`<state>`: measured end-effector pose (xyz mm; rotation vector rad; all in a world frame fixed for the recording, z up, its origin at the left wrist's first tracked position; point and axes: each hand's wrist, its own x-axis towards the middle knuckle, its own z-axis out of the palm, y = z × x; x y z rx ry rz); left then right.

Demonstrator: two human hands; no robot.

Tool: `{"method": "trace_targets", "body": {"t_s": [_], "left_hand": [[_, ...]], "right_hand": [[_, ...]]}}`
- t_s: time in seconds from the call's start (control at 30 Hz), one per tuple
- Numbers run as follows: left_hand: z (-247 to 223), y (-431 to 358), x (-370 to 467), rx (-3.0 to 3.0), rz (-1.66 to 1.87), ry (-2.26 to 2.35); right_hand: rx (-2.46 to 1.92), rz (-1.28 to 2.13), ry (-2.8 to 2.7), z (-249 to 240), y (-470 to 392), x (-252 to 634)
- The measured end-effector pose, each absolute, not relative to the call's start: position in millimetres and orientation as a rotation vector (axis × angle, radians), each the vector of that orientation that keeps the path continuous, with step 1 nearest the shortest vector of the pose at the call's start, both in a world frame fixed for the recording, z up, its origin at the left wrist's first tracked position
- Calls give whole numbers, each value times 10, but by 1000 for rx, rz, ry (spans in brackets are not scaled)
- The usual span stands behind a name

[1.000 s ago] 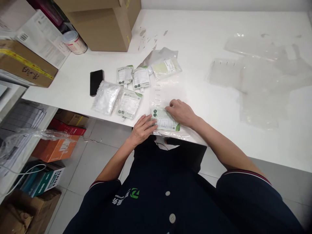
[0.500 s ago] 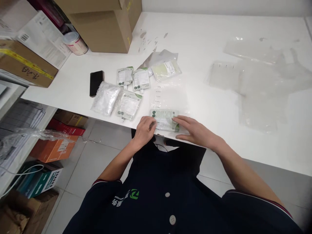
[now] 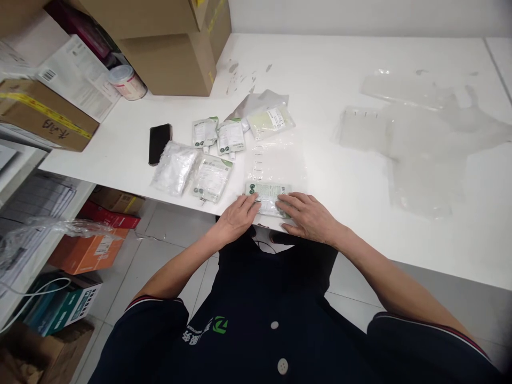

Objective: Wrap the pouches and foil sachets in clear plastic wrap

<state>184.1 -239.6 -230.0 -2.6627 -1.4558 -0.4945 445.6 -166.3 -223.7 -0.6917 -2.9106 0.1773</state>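
A flat white-and-green printed pouch (image 3: 270,190) lies at the table's front edge, on the near end of a clear plastic sheet (image 3: 276,160) with short dark marks along its left side. Shiny plastic covers the pouch's near part. My left hand (image 3: 239,214) grips its left end, fingers bent over the top. On the right end, my right hand (image 3: 307,217) has its fingers curled over the pouch, thumb at the near edge. Left of them is another pouch (image 3: 212,177) in clear plastic. Two spouted pouches, one a white-and-green pouch (image 3: 231,137), lie behind it.
A phone (image 3: 160,144) and a folded clear plastic packet (image 3: 175,168) lie to the left. A yellow-green pack (image 3: 271,118) sits beyond the sheet. More clear plastic sheets (image 3: 420,154) spread at right. Cardboard boxes (image 3: 168,64) and a tin (image 3: 128,82) stand at back left.
My right hand has moved left along the pouch, and its fingers now curl over it. My left hand's fingers now reach over the left end. Shiny plastic shows over the near part.
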Motion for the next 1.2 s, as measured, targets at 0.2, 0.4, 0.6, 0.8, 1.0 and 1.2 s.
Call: {"method": "trace_targets", "body": {"t_s": [0.2, 0.4, 0.6, 0.8, 1.0, 1.2], "left_hand": [[-2180, -2378, 1808, -2689, -736, -1373], [-1859, -2069, 1732, -2594, -972, -2014], [-2031, -1517, 1726, -2143, -814, -2555], [-2086, -1386, 1869, -2089, -248, -2603], [-2047, -1341, 1864, -2233, -156, -2476], [-1895, -1856, 1701, -2741, -558, -2265]], "right_hand": [[-668, 408, -2811, -2202, -1592, 4531], [-865, 1058, -2500, -1918, -1102, 4403], [-1264, 886, -2597, -2022, -498, 3837], [-1170, 103, -2646, -2137, -666, 3749], [-799, 272, -2928, -2200, -881, 4069], [-807, 423, -2954, -2030, -1113, 4361]]}}
